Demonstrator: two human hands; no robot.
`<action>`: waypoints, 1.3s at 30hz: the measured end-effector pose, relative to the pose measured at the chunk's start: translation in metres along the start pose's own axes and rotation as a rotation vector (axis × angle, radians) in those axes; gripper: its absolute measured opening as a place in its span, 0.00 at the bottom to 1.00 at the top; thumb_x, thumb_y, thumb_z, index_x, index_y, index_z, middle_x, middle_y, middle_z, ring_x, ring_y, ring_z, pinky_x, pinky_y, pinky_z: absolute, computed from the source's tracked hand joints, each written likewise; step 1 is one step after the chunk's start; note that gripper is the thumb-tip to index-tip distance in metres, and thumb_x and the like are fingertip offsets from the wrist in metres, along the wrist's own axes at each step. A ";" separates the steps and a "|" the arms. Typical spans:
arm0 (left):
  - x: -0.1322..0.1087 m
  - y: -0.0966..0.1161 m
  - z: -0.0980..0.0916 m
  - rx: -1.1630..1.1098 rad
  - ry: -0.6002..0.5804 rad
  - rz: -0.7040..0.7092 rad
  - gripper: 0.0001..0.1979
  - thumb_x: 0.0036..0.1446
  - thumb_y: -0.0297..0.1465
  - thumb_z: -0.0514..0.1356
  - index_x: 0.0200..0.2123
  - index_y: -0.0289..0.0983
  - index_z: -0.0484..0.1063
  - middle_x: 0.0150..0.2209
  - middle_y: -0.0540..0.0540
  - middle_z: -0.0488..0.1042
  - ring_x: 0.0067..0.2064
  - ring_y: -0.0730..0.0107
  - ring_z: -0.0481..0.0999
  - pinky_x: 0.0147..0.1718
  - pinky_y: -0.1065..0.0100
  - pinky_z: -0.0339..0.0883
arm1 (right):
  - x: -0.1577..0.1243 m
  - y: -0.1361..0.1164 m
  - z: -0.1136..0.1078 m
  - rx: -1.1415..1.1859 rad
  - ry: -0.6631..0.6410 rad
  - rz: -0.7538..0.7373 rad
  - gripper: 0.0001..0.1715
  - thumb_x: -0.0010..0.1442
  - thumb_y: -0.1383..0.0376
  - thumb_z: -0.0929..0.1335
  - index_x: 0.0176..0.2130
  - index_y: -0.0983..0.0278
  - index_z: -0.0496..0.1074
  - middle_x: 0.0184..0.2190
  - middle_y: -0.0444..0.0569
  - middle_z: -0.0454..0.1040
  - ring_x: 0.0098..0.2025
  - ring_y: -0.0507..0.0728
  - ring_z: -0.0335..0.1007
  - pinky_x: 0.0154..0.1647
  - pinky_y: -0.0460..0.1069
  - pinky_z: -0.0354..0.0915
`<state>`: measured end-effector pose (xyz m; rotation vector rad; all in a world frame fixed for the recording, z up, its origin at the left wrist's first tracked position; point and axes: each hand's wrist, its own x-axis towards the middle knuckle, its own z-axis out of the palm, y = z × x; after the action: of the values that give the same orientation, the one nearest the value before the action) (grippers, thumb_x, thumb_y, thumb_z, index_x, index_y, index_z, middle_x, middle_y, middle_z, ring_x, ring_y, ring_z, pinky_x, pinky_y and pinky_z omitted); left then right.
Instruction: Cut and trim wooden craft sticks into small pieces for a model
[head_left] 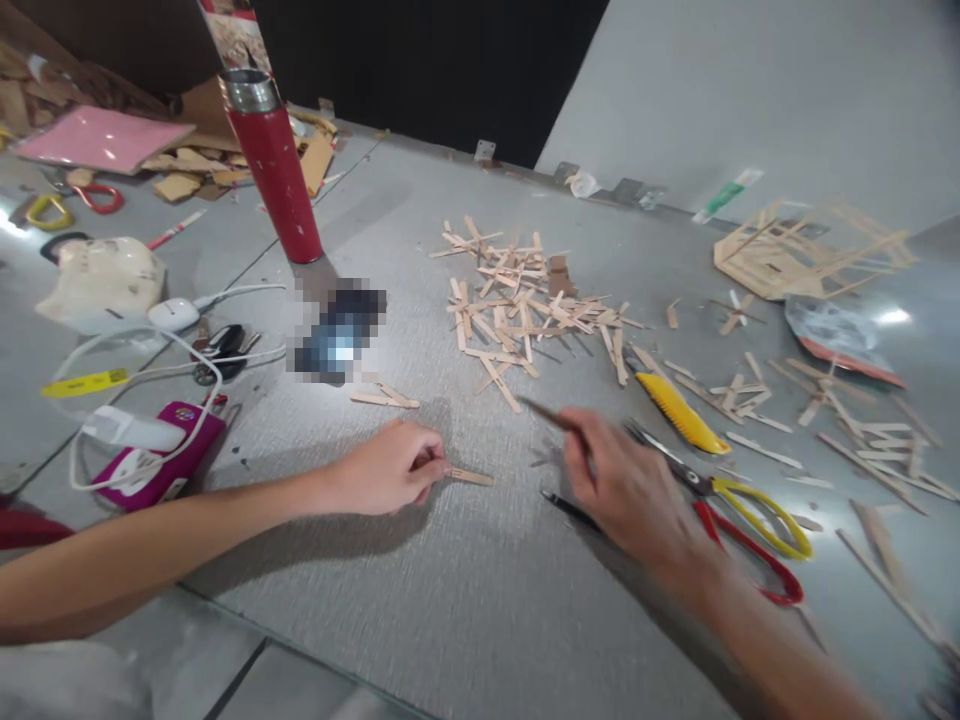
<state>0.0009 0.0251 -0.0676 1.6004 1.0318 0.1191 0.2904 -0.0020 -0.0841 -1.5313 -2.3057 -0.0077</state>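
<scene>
My left hand (pixel 401 468) rests low over the table, thumb and finger pinched on one end of a small flat wooden stick (pixel 474 479). The stick's other end points right, close to the tabletop. To the right, my slightly blurred right hand (pixel 619 490) grips a thin, dark brown strip (pixel 546 412) with a narrow tip; its kind I cannot make out. Beneath that hand lies a black pen-like tool (pixel 568 507), partly covered. Beyond both hands spreads a loose pile of wooden sticks (pixel 525 300). A few more sticks (pixel 384 395) lie beyond my left hand.
Scissors (pixel 701 485) with yellow and red handles and a yellow cutter (pixel 682 412) lie right. A stick frame (pixel 810 250) stands far right. Left are a red flask (pixel 274 175), a blurred-out dark object (pixel 339 335), a purple power bank (pixel 169 455) and white cables.
</scene>
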 end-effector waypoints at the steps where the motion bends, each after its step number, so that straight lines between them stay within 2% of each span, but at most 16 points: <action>1: 0.000 0.000 0.000 -0.003 0.006 0.009 0.15 0.69 0.34 0.54 0.28 0.37 0.66 0.21 0.52 0.72 0.16 0.77 0.66 0.20 0.73 0.56 | -0.007 -0.015 -0.001 -0.009 -0.049 -0.111 0.14 0.73 0.66 0.60 0.51 0.62 0.72 0.37 0.51 0.80 0.29 0.56 0.75 0.28 0.49 0.64; 4: 0.000 0.000 0.001 0.000 0.023 0.044 0.16 0.69 0.33 0.54 0.26 0.37 0.66 0.20 0.52 0.72 0.17 0.78 0.66 0.23 0.73 0.58 | -0.022 -0.044 0.000 -0.065 -0.058 -0.333 0.22 0.70 0.76 0.56 0.53 0.67 0.73 0.36 0.53 0.80 0.33 0.57 0.77 0.32 0.49 0.69; 7: 0.000 -0.001 0.002 0.012 0.030 0.069 0.16 0.69 0.33 0.53 0.26 0.37 0.65 0.20 0.52 0.72 0.20 0.77 0.67 0.24 0.73 0.59 | -0.027 -0.054 0.005 -0.104 -0.029 -0.404 0.28 0.67 0.80 0.55 0.58 0.71 0.71 0.32 0.51 0.78 0.29 0.55 0.74 0.30 0.48 0.69; 10: 0.000 -0.003 0.002 0.028 0.031 0.069 0.16 0.70 0.33 0.54 0.27 0.37 0.65 0.20 0.51 0.73 0.21 0.75 0.68 0.26 0.72 0.59 | -0.029 -0.055 0.008 -0.131 -0.013 -0.412 0.29 0.67 0.80 0.56 0.62 0.72 0.69 0.27 0.47 0.75 0.24 0.54 0.70 0.26 0.48 0.67; 14: -0.001 -0.003 0.000 0.033 0.018 0.071 0.17 0.71 0.34 0.54 0.27 0.37 0.66 0.21 0.51 0.73 0.21 0.75 0.69 0.25 0.72 0.59 | -0.033 -0.053 0.009 -0.112 -0.009 -0.382 0.32 0.66 0.81 0.58 0.66 0.71 0.66 0.29 0.48 0.77 0.26 0.55 0.72 0.27 0.49 0.68; 20: 0.000 0.000 0.000 0.026 0.026 0.066 0.17 0.70 0.33 0.54 0.26 0.38 0.65 0.20 0.52 0.73 0.21 0.74 0.69 0.26 0.71 0.58 | -0.036 -0.051 0.010 -0.092 -0.019 -0.382 0.30 0.67 0.79 0.58 0.63 0.70 0.70 0.30 0.49 0.78 0.28 0.55 0.73 0.28 0.49 0.69; 24: 0.000 -0.001 0.001 0.021 0.030 0.066 0.17 0.70 0.32 0.54 0.26 0.38 0.65 0.20 0.52 0.72 0.21 0.74 0.68 0.26 0.71 0.59 | -0.032 -0.053 0.009 -0.124 -0.023 -0.391 0.26 0.68 0.80 0.56 0.57 0.74 0.74 0.30 0.50 0.78 0.28 0.55 0.74 0.29 0.50 0.69; 31: -0.001 -0.001 0.000 0.035 0.028 0.070 0.17 0.70 0.32 0.54 0.26 0.38 0.66 0.20 0.52 0.73 0.21 0.75 0.68 0.26 0.71 0.59 | -0.030 -0.056 0.007 -0.123 -0.021 -0.412 0.25 0.69 0.80 0.55 0.55 0.76 0.73 0.29 0.50 0.77 0.27 0.55 0.74 0.28 0.51 0.68; 35: 0.000 -0.001 0.001 0.038 0.034 0.082 0.17 0.71 0.32 0.54 0.26 0.38 0.66 0.20 0.51 0.73 0.21 0.74 0.69 0.26 0.71 0.59 | -0.027 -0.052 0.005 -0.133 -0.052 -0.448 0.24 0.67 0.80 0.56 0.54 0.77 0.73 0.28 0.50 0.77 0.26 0.56 0.74 0.27 0.51 0.68; 39: 0.000 -0.003 0.003 0.058 0.039 0.081 0.16 0.70 0.31 0.55 0.27 0.37 0.65 0.20 0.52 0.73 0.21 0.74 0.70 0.27 0.72 0.59 | -0.012 -0.041 0.000 -0.104 -0.130 -0.538 0.27 0.61 0.84 0.57 0.53 0.75 0.73 0.29 0.48 0.78 0.25 0.53 0.73 0.25 0.49 0.65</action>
<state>0.0012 0.0228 -0.0709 1.6991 1.0089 0.1770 0.2586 -0.0296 -0.0796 -0.9313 -2.7896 -0.1748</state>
